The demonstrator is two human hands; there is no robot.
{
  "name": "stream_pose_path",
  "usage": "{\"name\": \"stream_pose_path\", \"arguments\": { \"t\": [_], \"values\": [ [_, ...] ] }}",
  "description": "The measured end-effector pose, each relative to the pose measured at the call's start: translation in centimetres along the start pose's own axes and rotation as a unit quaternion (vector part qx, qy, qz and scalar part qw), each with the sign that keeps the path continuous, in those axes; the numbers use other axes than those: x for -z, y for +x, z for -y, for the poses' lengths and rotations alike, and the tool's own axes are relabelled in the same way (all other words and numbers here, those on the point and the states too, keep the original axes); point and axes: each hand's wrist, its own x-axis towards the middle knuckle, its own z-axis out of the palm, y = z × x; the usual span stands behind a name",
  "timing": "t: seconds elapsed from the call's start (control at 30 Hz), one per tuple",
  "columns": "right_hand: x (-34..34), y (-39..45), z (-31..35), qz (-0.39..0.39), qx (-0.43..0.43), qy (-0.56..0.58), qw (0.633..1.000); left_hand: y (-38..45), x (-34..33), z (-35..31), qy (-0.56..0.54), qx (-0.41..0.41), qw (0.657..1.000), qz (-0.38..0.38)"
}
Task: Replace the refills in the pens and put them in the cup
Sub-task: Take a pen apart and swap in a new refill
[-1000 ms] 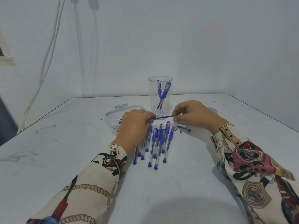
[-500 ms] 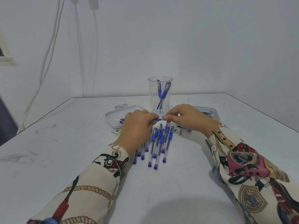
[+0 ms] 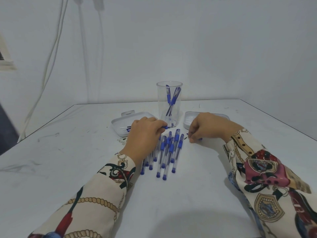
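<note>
The place reads as a plain, sparsely furnished room set up as a simple work station, not a kitchen or shop: a scuffed white desk [image 3: 85,169] pushed into the corner of bare white walls [image 3: 223,48], with white cables [image 3: 51,57] hanging down the left wall.

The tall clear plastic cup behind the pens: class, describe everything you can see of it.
The tall clear plastic cup is a see-through, straight-sided cylinder with an open round rim. It stands upright on the white table, toward the far edge, between two shallow white trays. A few blue-capped pens lean inside it. Neither hand touches it.
</note>
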Motion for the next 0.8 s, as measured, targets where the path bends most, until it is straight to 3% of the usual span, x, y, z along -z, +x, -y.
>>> {"name": "stream_pose_path", "arguments": {
  "t": [0.13, 0.27, 0.47, 0.8],
  "values": [
    [-0.1, 0.1, 0.3, -0.061, 0.015, 0.039, 0.997, 0.0, 0.0, 0.0, 0.001, 0.0, 1.0, 0.0],
    [-0.2, 0.1, 0.7, -0.129, 0.037, 0.169, 0.976, 0.1, -0.1, -0.1, 0.004, 0.007, 1.0, -0.005],
    [-1.1, 0.3, 1.1, -0.094, 0.057, 0.266, 0.958, 0.1, -0.1, -0.1, 0.01, 0.001, 1.0, -0.018],
    [-1.3, 0.5, 1.0, -0.098, 0.064, 0.294, 0.949, 0.1, 0.0, -0.1, 0.011, 0.006, 1.0, -0.019]
  ]
}}
